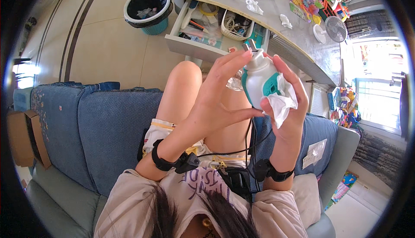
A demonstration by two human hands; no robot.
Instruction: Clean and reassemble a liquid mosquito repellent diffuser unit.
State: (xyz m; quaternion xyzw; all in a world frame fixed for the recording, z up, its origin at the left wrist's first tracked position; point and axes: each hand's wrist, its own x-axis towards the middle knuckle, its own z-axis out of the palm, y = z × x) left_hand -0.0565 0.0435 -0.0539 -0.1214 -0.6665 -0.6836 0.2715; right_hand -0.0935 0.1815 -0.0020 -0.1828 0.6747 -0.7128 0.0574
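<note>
In front of my lap I hold a white and teal plug-in device [256,80] with two flat metal prongs pointing up and away. My left hand [212,93] grips its left side, fingertips near the prongs and thumb under the lower end. On the other side, my right hand [299,117] is closed around the device and a crumpled white tissue [284,101]. The tissue lies against the teal face, which has dark openings. Parts of the right fingers are hidden behind the device. A crumpled clear plastic piece [234,82] shows beyond my left fingers.
Ahead, an open drawer [190,45] holds a white basket [237,32] of cables and small items. Crumpled tissues [254,6] and a small fan [335,29] stand on the grey desk [302,43]. A lined trash bin [155,28] is left of the drawer. I sit on a blue sofa [116,130].
</note>
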